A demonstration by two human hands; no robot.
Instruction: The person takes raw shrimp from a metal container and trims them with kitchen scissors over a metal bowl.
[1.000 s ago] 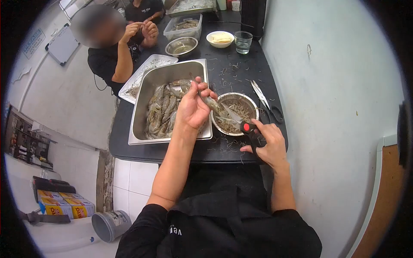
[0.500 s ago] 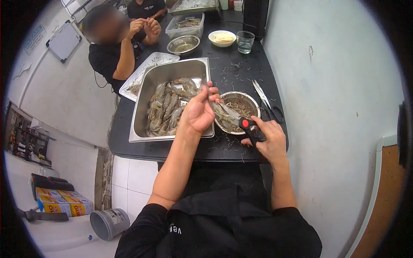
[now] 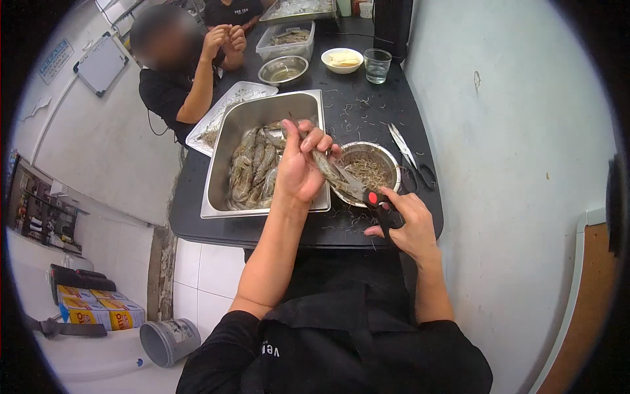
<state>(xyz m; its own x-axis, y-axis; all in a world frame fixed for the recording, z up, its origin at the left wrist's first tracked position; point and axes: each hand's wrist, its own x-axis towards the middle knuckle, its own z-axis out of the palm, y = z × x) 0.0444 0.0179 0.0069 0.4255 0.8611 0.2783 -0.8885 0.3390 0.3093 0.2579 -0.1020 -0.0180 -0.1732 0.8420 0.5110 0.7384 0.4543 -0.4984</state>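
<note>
A raw grey shrimp [image 3: 321, 164] is gripped in my left hand [image 3: 298, 172], its head end pointing down toward me over a round metal bowl [image 3: 398, 172]. Black-handled scissors [image 3: 374, 198] with a red pivot are held in my right hand [image 3: 415, 226]. Their blades lie against the head end of the shrimp; whether they are closed on it I cannot tell. Thin shrimp trimmings [image 3: 369, 168] fill the bowl. Left of it, a deep steel pan [image 3: 262, 213] holds many whole shrimp [image 3: 252, 164], partly hidden by my left hand.
A second pair of scissors [image 3: 403, 147] lies right of the bowl, near the wall. Behind are a steel bowl [image 3: 283, 69], a plastic tub [image 3: 304, 50], a white dish [image 3: 342, 60] and a glass [image 3: 377, 65]. A co-worker [image 3: 170, 98] sits at left beside a white tray [image 3: 197, 134].
My left hand has turned a little, its thumb shifting left, and more of the shrimp shows. The scissors have dipped slightly with my right hand. The view has shifted a little.
</note>
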